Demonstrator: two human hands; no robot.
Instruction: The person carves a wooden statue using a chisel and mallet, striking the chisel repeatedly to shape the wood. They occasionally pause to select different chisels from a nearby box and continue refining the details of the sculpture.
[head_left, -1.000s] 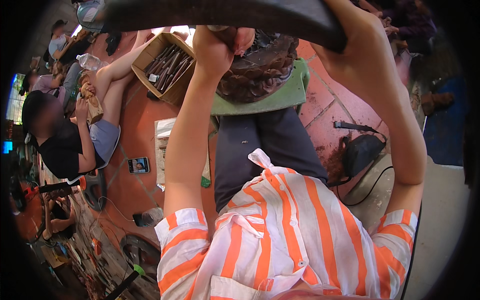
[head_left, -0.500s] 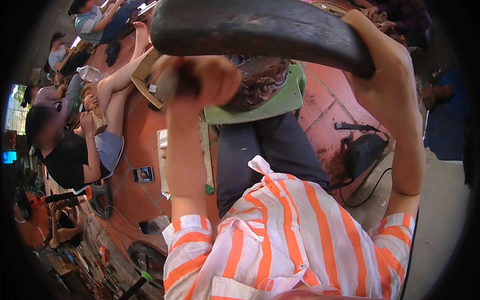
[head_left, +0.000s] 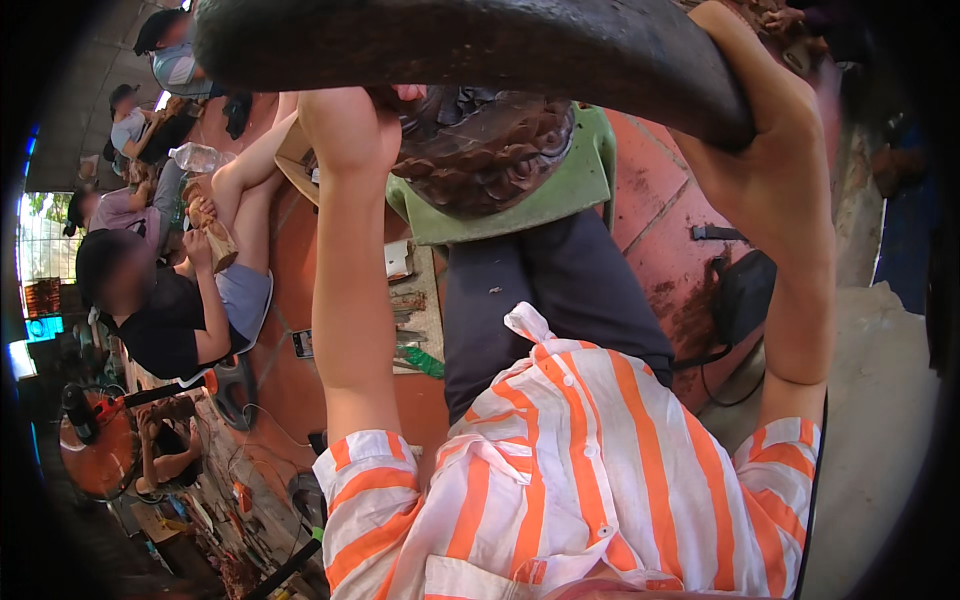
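Note:
My right hand point(head_left: 765, 110) is closed on the right end of a thick, dark, curved wooden bar point(head_left: 470, 50), scuffed and mallet-like. It stretches across the top of the view, very near the camera. Behind it, a dark carved wood piece point(head_left: 485, 160) with leaf-like relief rests on a green plastic stool point(head_left: 590, 180) in front of my knees. My left hand point(head_left: 345, 125) is at the carving's left side, its fingers curled inward. The bar covers most of those fingers, and whatever they hold is hidden.
A co-worker point(head_left: 150, 300) sits at the left, holding a light wood piece point(head_left: 215, 240); several others sit beyond. Left of my legs lies a board point(head_left: 425, 310) with tools. A phone point(head_left: 303, 343), clear bottle point(head_left: 200, 157), standing fan point(head_left: 95, 430) and black bag point(head_left: 745, 290) are around.
The dark bar has shifted left and up. My left hand has moved up and slightly left, now partly behind the bar. More of the carving's front shows.

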